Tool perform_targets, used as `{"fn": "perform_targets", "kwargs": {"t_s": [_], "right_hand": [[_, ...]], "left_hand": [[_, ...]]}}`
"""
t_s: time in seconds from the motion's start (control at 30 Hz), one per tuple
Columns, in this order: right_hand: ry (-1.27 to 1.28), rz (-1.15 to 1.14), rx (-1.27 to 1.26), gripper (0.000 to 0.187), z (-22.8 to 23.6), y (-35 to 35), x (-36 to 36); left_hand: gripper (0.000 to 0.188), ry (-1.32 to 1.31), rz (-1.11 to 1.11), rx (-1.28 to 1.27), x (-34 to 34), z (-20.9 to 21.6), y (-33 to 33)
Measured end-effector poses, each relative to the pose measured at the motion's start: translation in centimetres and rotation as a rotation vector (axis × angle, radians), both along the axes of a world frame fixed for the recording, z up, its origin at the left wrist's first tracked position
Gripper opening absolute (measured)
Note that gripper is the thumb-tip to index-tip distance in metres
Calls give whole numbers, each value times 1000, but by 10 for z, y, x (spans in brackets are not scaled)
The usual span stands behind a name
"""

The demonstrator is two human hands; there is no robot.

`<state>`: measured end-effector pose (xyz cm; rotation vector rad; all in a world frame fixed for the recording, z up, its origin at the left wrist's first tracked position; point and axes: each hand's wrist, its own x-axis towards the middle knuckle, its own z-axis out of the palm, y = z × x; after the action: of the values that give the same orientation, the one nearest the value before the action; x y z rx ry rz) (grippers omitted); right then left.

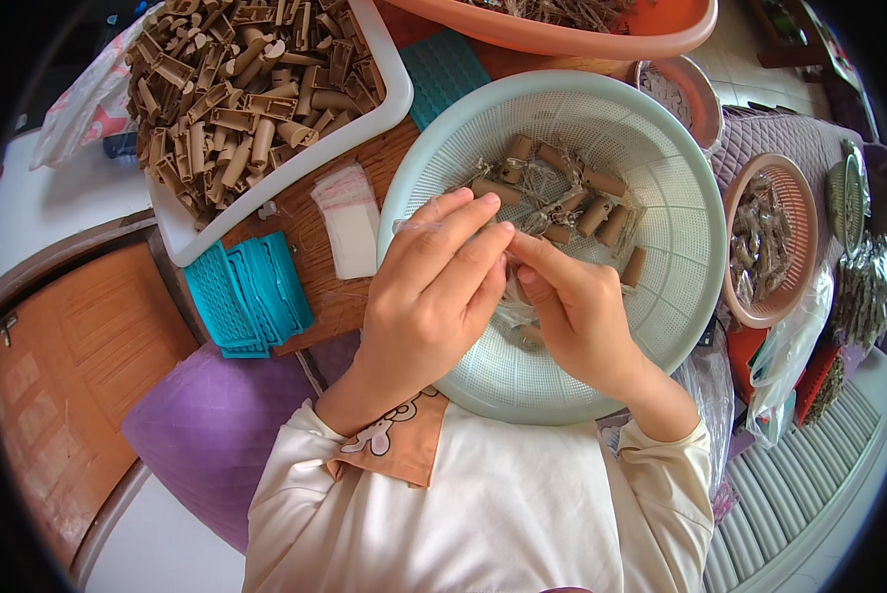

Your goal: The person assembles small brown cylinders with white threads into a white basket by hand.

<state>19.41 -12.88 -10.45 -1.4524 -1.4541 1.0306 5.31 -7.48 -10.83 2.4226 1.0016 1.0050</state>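
Above a pale green mesh basket (419, 128), my left hand (429, 282) and my right hand (582, 311) meet at the fingertips. Both are closed in a pinch around a small clear plastic bag (414, 226), a bit of which shows beside the left fingers. My fingers hide most of it, and I cannot tell whether anything is inside. Lower in the basket lie several brown tube-shaped plastic pieces (592, 215), many wrapped in crinkled clear film. My left hand is also near a stack of small clear bags (350, 222) on the wooden table (340, 306).
At the upper left stands a white tub (394, 94) heaped with loose brown plastic pieces (236, 109). Teal textured trays (251, 296) sit at the table's left edge, another teal sheet (443, 74) behind. An orange basin (562, 35) and a pink basket (809, 208) of wrapped pieces surround the green basket.
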Motion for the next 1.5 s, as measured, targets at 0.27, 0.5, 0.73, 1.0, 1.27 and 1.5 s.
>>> {"fn": "perform_targets", "kwargs": {"t_s": [0.27, 0.5, 0.73, 1.0, 1.27, 1.5], "right_hand": [[-341, 125, 174, 28, -4, 0, 1], [208, -110, -16, 13, 5, 2, 5], [791, -121, -229, 13, 8, 2, 8], [769, -69, -269, 18, 6, 0, 11], [1463, -62, -267, 20, 5, -4, 12], [708, -281, 125, 31, 10, -15, 55]], "left_hand": [[14, -10, 42, -249, -9, -2, 8], [13, -589, 383, -244, -47, -11, 38], [10, -664, -205, -906, -13, -16, -8], [16, -528, -69, -920, -3, -13, -7], [16, -267, -141, 349, 3, -17, -3], [12, 235, -247, 145, -48, 16, 16]]}}
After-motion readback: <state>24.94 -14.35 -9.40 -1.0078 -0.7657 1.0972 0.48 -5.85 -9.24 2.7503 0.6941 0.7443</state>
